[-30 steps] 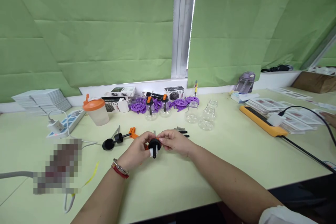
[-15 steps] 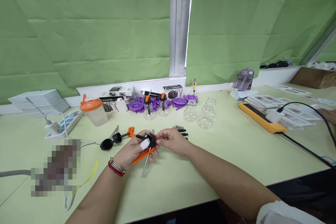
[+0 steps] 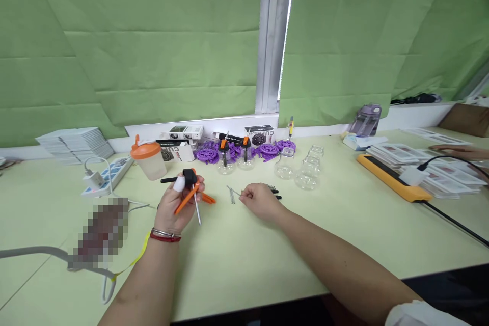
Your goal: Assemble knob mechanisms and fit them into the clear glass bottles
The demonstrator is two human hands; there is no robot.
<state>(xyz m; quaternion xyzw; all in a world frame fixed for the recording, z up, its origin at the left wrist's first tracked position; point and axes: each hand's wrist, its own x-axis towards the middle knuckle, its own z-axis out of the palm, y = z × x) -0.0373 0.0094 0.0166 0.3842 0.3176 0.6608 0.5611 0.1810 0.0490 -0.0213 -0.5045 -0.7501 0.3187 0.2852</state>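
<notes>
My left hand (image 3: 172, 209) is closed around a bottle top with a black cap (image 3: 189, 177), an orange handle (image 3: 187, 198) and a metal rod (image 3: 197, 210) pointing down. A white covering wraps the thumb. Beside the fingers shows another orange part (image 3: 208, 198); whether it belongs to the held top I cannot tell. My right hand (image 3: 263, 202) rests low over the table, its fingertips pinching one end of a thin metal pin (image 3: 234, 190). More thin pins (image 3: 232, 196) lie just under it. Small black brushes (image 3: 275, 192) lie partly hidden behind the right hand.
Two glass bottles with black-and-orange tops (image 3: 225, 160) stand before purple plastic parts (image 3: 208, 155). Several clear glass bottles (image 3: 305, 179) are right of them. An orange-lidded cup (image 3: 151, 165), power strips (image 3: 393, 178) and card stacks (image 3: 424, 168) sit around. A co-worker's hand (image 3: 458, 151) is far right.
My hands have moved apart. The left has lifted the bottle top leftward and turned it; the right has let go of it and taken hold of a metal pin on the table.
</notes>
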